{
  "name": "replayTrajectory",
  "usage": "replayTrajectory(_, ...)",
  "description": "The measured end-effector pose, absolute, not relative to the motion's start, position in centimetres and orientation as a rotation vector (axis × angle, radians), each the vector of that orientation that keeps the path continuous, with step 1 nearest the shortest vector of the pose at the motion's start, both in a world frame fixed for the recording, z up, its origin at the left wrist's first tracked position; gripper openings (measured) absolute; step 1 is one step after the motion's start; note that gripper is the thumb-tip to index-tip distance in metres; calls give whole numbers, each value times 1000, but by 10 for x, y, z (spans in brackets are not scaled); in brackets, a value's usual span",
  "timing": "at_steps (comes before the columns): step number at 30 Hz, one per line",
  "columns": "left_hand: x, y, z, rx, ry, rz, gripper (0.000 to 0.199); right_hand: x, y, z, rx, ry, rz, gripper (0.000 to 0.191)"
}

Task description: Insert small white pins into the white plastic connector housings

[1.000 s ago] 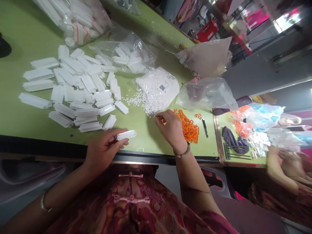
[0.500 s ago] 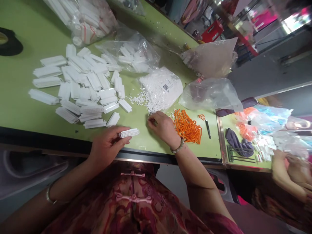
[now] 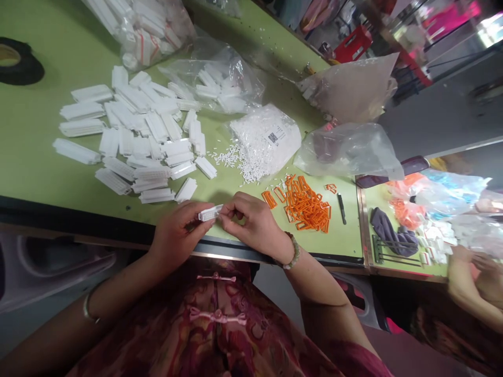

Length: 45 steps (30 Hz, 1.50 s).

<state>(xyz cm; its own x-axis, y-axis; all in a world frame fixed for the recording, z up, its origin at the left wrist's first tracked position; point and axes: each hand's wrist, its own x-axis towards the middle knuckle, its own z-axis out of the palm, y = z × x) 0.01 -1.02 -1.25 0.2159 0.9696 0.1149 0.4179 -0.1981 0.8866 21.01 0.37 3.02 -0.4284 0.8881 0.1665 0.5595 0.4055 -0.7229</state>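
My left hand (image 3: pixel 178 230) is closed on a white plastic connector housing (image 3: pixel 209 213), a block with rows of small holes, just above the table's front edge. The fingers of my right hand (image 3: pixel 251 220) are pinched together at the housing's right end; anything between the fingertips is too small to make out. Behind my hands, tiny white pegs (image 3: pixel 251 170) spill out of a clear bag (image 3: pixel 285 133) with a printed label. To the left lies a pile of similar white housings (image 3: pixel 135 131). Right of my right hand is a heap of orange plastic frames (image 3: pixel 308 204).
Bags of white parts (image 3: pixel 220 86) stand at the back, with a crumpled plastic bag (image 3: pixel 349 152) behind the orange heap. Black tweezers (image 3: pixel 341 208) lie right of it. A tape roll (image 3: pixel 18 60) sits far left. A co-worker's arms (image 3: pixel 471 283) work at the right-hand table.
My right hand has moved from the edge of the white pegs toward me and left, to the end of the housing. The left hand still holds the housing. The view has shifted slightly.
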Motion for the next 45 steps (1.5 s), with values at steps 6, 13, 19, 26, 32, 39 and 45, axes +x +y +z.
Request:
replayTrajectory(6, 0, -14, -17, 1900, 1348, 876, 27, 208, 5, 37, -1340, -2264, 774, 16)
replayTrajectory(13, 0, -18, -19, 1986, 1329, 880, 30, 208, 9, 41, -1380, -2320, 848, 15)
replayTrajectory(19, -6, -12, -20, 1901, 1216, 845, 28, 209, 1, 26, -1252, -2152, 906, 14)
replayTrajectory(26, -3, -8, -13, 1727, 1220, 819, 26, 222, 9, 10, -1253, -2096, 970, 15)
replayTrajectory(32, 1, -8, -12, 1462, 1224, 848, 34, 258, 43, 1, -1583, -2184, 438, 17)
replayTrajectory(39, 1, -7, -11, 1446, 1217, 874, 31, 246, 50, 2, -1625, -2304, 443, 18)
replayTrajectory(45, 2, -7, -10, 1418, 1226, 862, 31, 230, 28, 20, -1357, -1974, 1116, 8)
